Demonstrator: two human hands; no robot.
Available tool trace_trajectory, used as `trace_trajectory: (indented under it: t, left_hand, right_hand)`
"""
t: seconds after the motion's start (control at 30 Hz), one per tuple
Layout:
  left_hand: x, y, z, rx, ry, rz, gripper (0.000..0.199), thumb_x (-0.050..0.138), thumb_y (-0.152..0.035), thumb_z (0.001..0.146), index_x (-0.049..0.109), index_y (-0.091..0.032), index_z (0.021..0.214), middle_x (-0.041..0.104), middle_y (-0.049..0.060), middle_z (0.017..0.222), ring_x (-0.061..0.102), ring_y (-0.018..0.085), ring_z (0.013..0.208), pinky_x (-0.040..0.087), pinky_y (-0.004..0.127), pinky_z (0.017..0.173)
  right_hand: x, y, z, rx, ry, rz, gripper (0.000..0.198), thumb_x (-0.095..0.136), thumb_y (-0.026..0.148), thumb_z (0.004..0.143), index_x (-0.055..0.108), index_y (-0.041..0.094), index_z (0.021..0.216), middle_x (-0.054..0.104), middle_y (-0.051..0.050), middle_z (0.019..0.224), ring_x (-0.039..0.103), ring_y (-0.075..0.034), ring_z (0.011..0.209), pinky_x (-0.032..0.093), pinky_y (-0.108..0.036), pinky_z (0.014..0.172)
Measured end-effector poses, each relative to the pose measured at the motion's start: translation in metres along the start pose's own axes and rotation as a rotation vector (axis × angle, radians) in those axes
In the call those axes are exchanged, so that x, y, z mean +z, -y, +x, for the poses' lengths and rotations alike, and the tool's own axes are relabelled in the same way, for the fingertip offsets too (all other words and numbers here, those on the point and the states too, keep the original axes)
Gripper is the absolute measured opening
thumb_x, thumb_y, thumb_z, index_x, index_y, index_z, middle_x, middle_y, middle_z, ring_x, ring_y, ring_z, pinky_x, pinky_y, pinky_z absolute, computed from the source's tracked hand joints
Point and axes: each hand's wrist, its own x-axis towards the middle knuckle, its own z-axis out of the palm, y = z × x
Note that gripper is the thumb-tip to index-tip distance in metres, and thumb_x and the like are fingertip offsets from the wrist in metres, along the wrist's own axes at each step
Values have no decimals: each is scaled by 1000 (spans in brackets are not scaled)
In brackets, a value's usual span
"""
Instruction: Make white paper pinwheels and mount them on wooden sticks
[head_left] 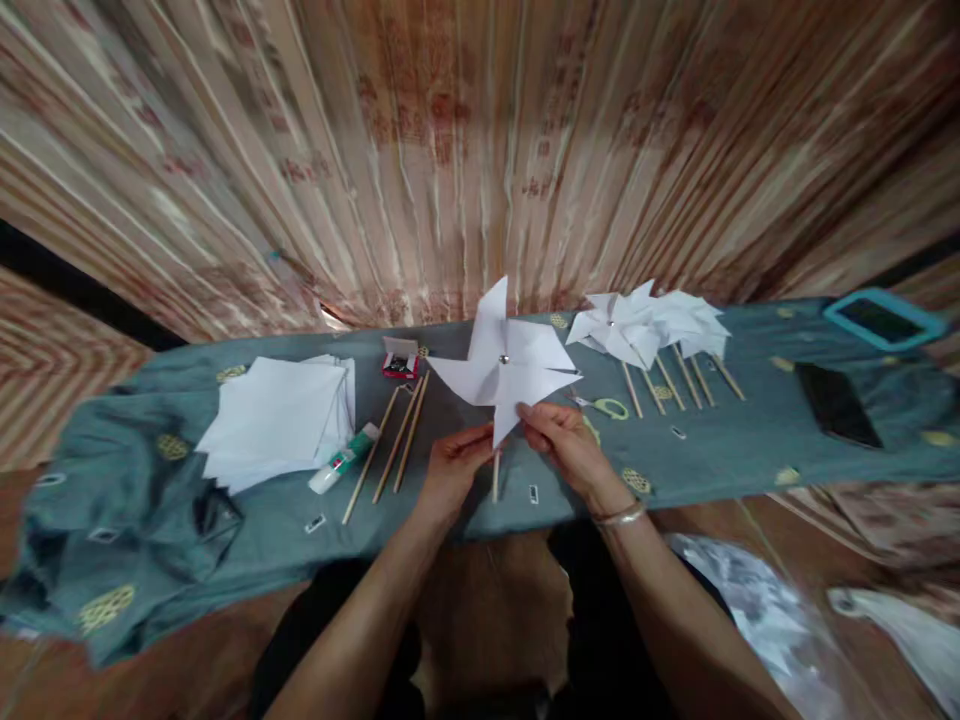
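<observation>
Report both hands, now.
Left hand: closed, holding the paper pinwheel, seemingly by its wooden stick.
Right hand: closed, pinching the paper pinwheel's lower blade.

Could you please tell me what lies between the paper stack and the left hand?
In the head view, a white-and-green tube and three thin wooden sticks lie between the paper stack and the left hand.
</observation>
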Motion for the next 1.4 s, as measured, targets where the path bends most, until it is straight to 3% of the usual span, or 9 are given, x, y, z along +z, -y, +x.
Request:
trace_trajectory:
  t: [0.1, 0.27, 0.4, 0.6, 0.77, 0.93, 1.27, 1.4]
  left_hand:
    - [0, 2, 2, 14, 10, 21, 35, 88, -33, 50, 80, -16, 79, 74, 5, 70, 57, 14, 65, 44, 25, 65]
    - [-1, 4, 3, 16, 29, 9, 34, 89, -33, 50, 80, -17, 78, 74, 4, 71, 58, 13, 66, 43, 24, 65]
    - [-1, 3, 3, 10, 38, -47, 35, 90, -34, 49, 80, -19, 79, 75, 4, 74, 62, 15, 71, 44, 23, 65]
    - [-2, -1, 4, 9, 27, -107, 38, 91, -36, 48, 80, -17, 78, 76, 5, 75, 64, 15, 72, 47, 24, 70]
    - [-1, -3, 3, -2, 28, -106, 36, 91, -33, 49, 80, -17, 80, 77, 6, 77, 67, 16, 73, 48, 26, 71]
    - [-1, -1, 3, 23, 32, -107, 33, 90, -35, 50, 79, -18, 76, 77, 6, 77, 67, 16, 75, 49, 27, 76]
    - [-6, 9, 3, 68, 21, -15, 27, 84, -29, 56, 80, -19, 82, 78, 8, 93, 69, 21, 89, 49, 33, 90]
    - [-8, 8, 3, 69, -3, 27, 28, 84, -30, 56, 80, -20, 82, 78, 7, 92, 68, 20, 83, 51, 31, 83]
  right_hand:
    - [1, 1, 1, -5, 19, -21, 55, 77, 63, 61, 48, 19, 45, 39, 7, 42, 26, -5, 42, 14, -27, 45]
    - [3, 2, 0, -25, 44, -81, 48, 74, 63, 66, 65, 17, 57, 41, 7, 43, 29, -6, 44, 18, -26, 46]
    - [2, -2, -3, -54, 92, -138, 48, 70, 64, 71, 67, 17, 61, 40, 7, 45, 30, -7, 45, 22, -25, 47]
    - [2, -17, -16, -33, 271, -290, 43, 73, 59, 69, 71, 17, 75, 54, 3, 60, 40, -9, 55, 29, -24, 51]
    - [8, -22, -22, 2, 354, -386, 48, 67, 63, 73, 60, 17, 61, 40, 6, 52, 32, -8, 51, 23, -24, 48]
    - [11, -21, -21, -36, 349, -400, 49, 64, 62, 77, 54, 18, 58, 37, 7, 52, 30, -8, 50, 23, -24, 48]
    - [9, -21, -20, -89, 266, -471, 42, 65, 58, 78, 68, 17, 69, 47, 4, 56, 36, -10, 54, 28, -24, 50]
    - [-6, -9, -16, -123, 198, -464, 42, 67, 59, 76, 71, 17, 75, 53, 3, 58, 38, -10, 53, 29, -24, 50]
